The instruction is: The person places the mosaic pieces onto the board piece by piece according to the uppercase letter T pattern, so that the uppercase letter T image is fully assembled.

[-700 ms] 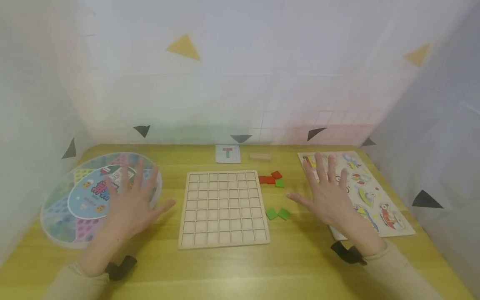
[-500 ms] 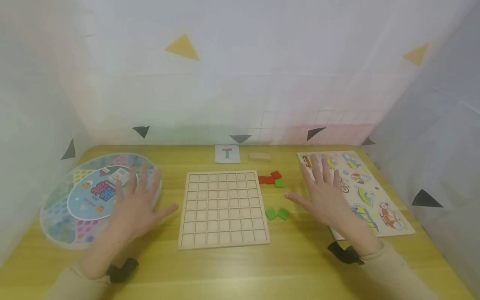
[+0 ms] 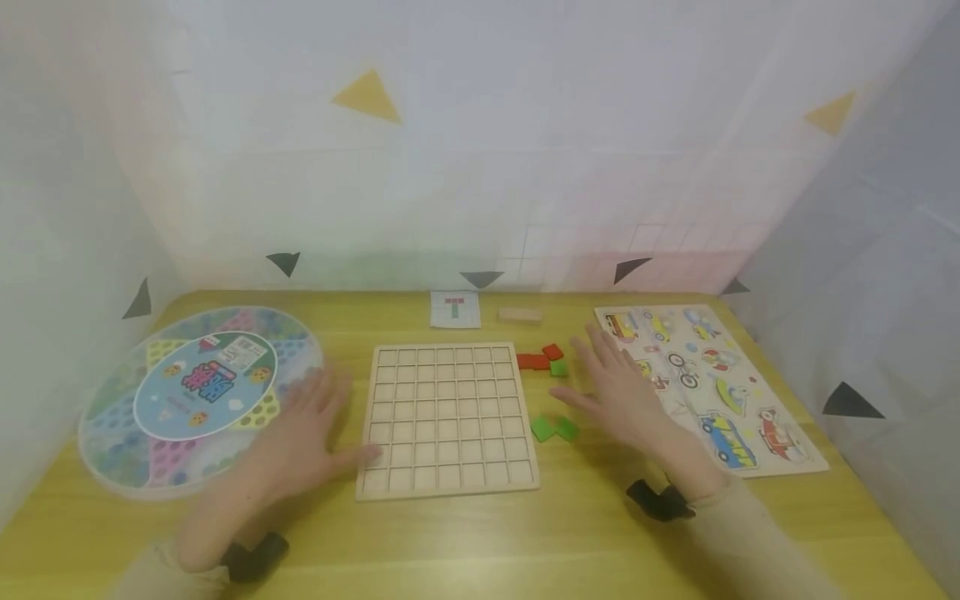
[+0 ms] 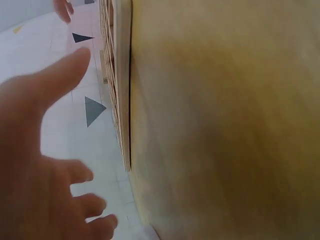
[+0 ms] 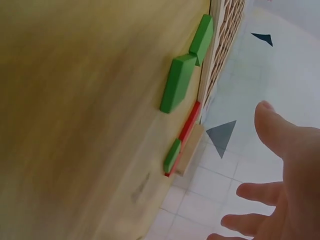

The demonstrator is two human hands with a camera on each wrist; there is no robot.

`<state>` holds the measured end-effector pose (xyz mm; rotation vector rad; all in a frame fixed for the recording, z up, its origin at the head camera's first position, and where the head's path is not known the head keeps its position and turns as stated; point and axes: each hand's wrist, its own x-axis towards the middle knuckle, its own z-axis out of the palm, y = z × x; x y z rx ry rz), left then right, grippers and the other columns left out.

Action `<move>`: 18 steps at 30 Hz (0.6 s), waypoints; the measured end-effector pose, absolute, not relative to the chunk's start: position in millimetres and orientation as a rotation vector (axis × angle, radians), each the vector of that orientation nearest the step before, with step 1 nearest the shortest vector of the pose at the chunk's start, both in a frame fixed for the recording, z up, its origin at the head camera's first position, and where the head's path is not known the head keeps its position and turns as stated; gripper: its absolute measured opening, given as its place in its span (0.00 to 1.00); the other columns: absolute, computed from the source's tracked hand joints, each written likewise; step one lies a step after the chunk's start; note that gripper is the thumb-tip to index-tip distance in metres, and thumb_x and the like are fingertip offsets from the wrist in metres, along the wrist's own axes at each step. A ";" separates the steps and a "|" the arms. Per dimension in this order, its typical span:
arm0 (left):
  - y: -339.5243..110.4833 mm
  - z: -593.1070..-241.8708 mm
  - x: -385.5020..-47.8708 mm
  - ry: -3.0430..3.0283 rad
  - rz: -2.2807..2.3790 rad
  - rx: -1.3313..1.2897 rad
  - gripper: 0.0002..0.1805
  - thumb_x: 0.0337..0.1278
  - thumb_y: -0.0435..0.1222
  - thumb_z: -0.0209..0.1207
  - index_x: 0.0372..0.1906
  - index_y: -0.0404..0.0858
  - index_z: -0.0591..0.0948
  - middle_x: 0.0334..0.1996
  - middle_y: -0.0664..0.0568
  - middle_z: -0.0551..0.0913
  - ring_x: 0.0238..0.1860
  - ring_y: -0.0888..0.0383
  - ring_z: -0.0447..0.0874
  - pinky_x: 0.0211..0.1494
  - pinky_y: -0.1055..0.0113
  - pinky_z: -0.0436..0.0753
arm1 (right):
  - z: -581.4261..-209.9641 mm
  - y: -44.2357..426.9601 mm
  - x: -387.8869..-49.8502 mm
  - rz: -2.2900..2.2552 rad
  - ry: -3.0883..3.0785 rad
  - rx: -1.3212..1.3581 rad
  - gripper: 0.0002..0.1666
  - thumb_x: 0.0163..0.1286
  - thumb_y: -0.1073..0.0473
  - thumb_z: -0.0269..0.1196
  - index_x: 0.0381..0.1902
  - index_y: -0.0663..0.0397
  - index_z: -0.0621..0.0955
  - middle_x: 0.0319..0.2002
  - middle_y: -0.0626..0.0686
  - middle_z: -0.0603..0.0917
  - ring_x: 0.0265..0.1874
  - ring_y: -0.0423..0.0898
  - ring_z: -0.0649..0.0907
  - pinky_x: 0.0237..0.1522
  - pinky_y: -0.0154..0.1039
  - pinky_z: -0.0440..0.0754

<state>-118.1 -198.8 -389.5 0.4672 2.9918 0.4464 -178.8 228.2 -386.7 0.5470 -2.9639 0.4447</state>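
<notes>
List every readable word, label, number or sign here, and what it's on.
"T": red-and-green pattern on the white card.
Large lettering on the blue label of the round box: too blurred to read for sure.
Barcode sticker on that label: print too small to read.
Picture puzzle: no legible lettering.
Wooden grid board, red tiles, green tiles: no text visible.

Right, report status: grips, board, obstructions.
Left grip, right grip: empty. Grid board: looks unfilled; red tiles, green tiles beside it. Left thumb overlaps its edge in head view.
</notes>
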 end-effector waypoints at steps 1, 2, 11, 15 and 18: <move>-197.4 -388.8 -116.8 2.976 0.451 0.474 0.64 0.52 0.75 0.51 0.80 0.36 0.48 0.79 0.35 0.42 0.78 0.32 0.38 0.78 0.35 0.42 | -388.0 226.9 -180.1 0.465 -2.961 0.556 0.53 0.70 0.29 0.56 0.77 0.59 0.59 0.79 0.66 0.48 0.77 0.68 0.52 0.74 0.70 0.52; -196.3 -388.1 -115.5 2.961 0.459 0.483 0.64 0.52 0.75 0.52 0.80 0.36 0.48 0.79 0.34 0.44 0.78 0.31 0.39 0.78 0.34 0.43 | -389.1 225.4 -181.2 0.490 -2.960 0.563 0.52 0.70 0.30 0.57 0.77 0.60 0.59 0.79 0.66 0.49 0.77 0.68 0.53 0.73 0.70 0.54; -195.2 -393.1 -112.4 2.791 0.472 0.583 0.72 0.39 0.78 0.58 0.80 0.36 0.48 0.80 0.40 0.44 0.79 0.37 0.44 0.79 0.39 0.50 | -393.7 207.3 -200.5 0.742 -2.941 0.542 0.41 0.69 0.47 0.66 0.72 0.61 0.67 0.71 0.63 0.70 0.70 0.63 0.70 0.70 0.61 0.68; -195.3 -393.7 -111.9 2.758 0.532 0.593 0.74 0.35 0.77 0.61 0.80 0.35 0.47 0.80 0.39 0.45 0.78 0.34 0.46 0.78 0.38 0.52 | -395.5 205.9 -208.8 0.856 -2.904 0.524 0.34 0.68 0.55 0.68 0.67 0.63 0.73 0.62 0.62 0.79 0.64 0.61 0.77 0.66 0.59 0.74; -195.2 -394.8 -111.6 2.744 0.569 0.592 0.74 0.35 0.75 0.63 0.80 0.34 0.47 0.80 0.38 0.45 0.78 0.33 0.46 0.77 0.38 0.53 | -396.5 204.7 -214.3 0.925 -2.891 0.498 0.29 0.66 0.59 0.69 0.63 0.63 0.77 0.57 0.62 0.83 0.60 0.60 0.80 0.64 0.58 0.76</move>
